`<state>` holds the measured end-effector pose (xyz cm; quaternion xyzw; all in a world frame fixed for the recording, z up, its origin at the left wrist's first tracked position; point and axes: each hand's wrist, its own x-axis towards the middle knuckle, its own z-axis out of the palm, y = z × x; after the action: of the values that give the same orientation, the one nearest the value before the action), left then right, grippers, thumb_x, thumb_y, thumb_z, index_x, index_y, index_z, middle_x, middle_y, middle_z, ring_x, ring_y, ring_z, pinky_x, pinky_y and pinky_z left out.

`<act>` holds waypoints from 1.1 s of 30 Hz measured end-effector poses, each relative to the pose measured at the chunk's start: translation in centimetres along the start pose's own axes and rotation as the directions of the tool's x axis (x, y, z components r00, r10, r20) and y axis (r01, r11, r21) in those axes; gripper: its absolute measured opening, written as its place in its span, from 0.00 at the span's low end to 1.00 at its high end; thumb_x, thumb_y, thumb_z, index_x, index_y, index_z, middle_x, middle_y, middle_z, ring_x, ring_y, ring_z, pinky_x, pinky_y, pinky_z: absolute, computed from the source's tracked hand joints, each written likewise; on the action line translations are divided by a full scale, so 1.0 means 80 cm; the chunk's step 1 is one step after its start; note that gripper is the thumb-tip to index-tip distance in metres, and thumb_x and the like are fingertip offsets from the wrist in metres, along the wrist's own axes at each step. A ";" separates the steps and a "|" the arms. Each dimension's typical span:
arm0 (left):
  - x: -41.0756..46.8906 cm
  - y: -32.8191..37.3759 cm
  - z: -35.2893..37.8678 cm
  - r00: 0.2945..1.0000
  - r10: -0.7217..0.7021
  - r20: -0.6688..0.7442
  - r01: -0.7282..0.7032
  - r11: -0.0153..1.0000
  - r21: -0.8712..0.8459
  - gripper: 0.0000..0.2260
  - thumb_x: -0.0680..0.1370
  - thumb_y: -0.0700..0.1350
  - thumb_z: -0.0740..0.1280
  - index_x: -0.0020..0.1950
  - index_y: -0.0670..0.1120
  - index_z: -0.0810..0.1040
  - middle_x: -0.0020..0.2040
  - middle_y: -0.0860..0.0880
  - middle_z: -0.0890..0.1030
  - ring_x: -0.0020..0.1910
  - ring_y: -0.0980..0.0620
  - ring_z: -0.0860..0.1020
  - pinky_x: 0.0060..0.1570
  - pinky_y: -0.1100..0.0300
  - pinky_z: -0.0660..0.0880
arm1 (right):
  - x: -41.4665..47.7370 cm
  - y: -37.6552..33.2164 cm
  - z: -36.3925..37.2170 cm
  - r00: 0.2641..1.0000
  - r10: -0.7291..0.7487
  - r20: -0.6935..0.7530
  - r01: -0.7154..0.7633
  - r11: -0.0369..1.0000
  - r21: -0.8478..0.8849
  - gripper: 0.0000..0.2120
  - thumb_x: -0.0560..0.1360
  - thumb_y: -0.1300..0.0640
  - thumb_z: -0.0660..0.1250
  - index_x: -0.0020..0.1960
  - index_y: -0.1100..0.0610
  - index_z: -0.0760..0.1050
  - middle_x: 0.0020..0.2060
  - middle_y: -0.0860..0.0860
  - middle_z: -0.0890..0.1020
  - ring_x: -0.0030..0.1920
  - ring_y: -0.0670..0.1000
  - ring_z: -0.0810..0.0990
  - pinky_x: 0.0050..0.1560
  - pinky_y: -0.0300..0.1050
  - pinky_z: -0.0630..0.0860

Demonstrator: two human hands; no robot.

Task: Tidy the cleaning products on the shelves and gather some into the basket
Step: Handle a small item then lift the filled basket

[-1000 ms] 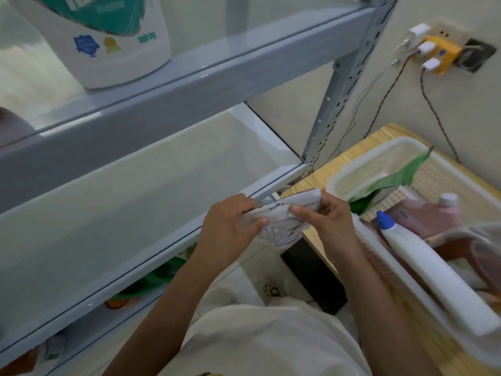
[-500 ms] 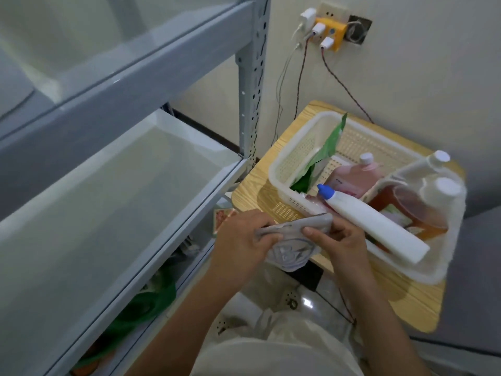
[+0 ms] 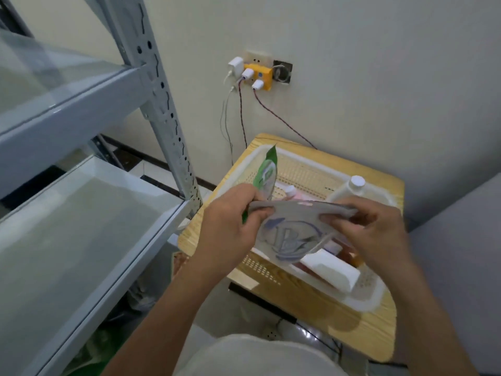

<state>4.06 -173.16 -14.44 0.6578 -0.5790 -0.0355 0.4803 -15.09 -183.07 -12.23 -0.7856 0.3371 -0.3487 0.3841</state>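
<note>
A soft grey-white refill pouch (image 3: 290, 234) with a blue emblem hangs above the white plastic basket (image 3: 306, 169). My left hand (image 3: 230, 226) pinches the pouch's left top edge and my right hand (image 3: 376, 234) pinches its right top edge. Inside the basket stand a green pouch (image 3: 267, 169), a white-capped bottle (image 3: 352, 188), a pink bottle (image 3: 292, 192) mostly hidden, and a white bottle (image 3: 330, 270) lying on its side. Grey metal shelves (image 3: 81, 240) with glass boards fill the left.
The basket sits on a small wooden table (image 3: 325, 316) against the wall. A wall socket (image 3: 257, 74) with chargers and dangling cables is above it. A grey upright post (image 3: 162, 109) stands between shelf and table. Green items lie under the lowest shelf.
The view has swung right from the shelves to the basket. Both hands carried the pouch from beside the shelf edge to above the basket.
</note>
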 end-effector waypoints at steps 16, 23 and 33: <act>0.046 -0.043 0.124 0.977 -0.130 0.166 0.083 0.962 0.262 0.28 0.78 0.58 0.58 0.76 0.46 0.62 0.75 0.47 0.64 0.74 0.49 0.62 0.71 0.51 0.65 | 0.024 0.173 -0.094 0.418 0.452 -0.788 -0.209 0.892 0.401 0.11 0.68 0.54 0.70 0.34 0.50 0.67 0.31 0.47 0.73 0.34 0.46 0.71 0.37 0.50 0.72; 0.022 -0.068 0.110 0.981 -0.192 0.037 0.174 0.941 0.291 0.26 0.79 0.56 0.55 0.72 0.43 0.67 0.69 0.42 0.70 0.67 0.46 0.69 0.60 0.56 0.69 | -0.008 0.254 -0.025 0.514 0.665 -0.542 -0.613 0.727 0.309 0.05 0.73 0.64 0.66 0.41 0.62 0.70 0.35 0.54 0.72 0.37 0.54 0.71 0.35 0.45 0.65; 0.003 -0.158 0.078 0.900 -0.430 -0.065 0.433 0.871 0.233 0.24 0.84 0.55 0.52 0.74 0.42 0.65 0.69 0.40 0.70 0.68 0.43 0.68 0.62 0.53 0.64 | -0.017 0.253 -0.021 0.748 0.614 -0.252 -0.620 0.782 0.063 0.12 0.79 0.50 0.60 0.54 0.56 0.77 0.47 0.49 0.80 0.49 0.50 0.77 0.46 0.43 0.72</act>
<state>9.60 -178.70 -26.15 0.8241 -0.4149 -0.0672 0.3798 -22.41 -192.29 -28.82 -0.5824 0.6288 -0.2977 0.4205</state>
